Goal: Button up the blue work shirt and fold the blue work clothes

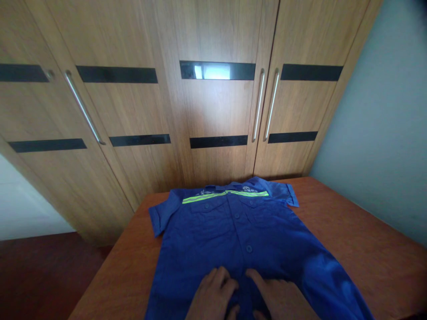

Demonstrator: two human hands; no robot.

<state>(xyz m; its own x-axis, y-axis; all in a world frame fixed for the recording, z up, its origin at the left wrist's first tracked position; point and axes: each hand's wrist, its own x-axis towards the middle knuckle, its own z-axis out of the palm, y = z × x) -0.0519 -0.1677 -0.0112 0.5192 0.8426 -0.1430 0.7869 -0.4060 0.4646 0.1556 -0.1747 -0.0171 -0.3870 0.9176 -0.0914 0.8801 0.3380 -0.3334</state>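
A blue short-sleeved work shirt lies front up, its collar toward the wardrobe. Yellow-green reflective strips cross its chest, with small pale printing above them. Buttons run down the middle of the front, one button just beyond my fingers. My left hand rests on the shirt left of the button strip, its fingers bent and thumb apart from them. To the right of the strip is my right hand, forefinger stretched toward the strip and thumb apart. The hem and my wrists are cut off by the bottom edge.
The shirt is spread on a reddish-brown wooden table. Right behind it stands a wooden wardrobe with black strips and long metal handles. A pale wall borders the table on the right. Dark red floor shows at lower left.
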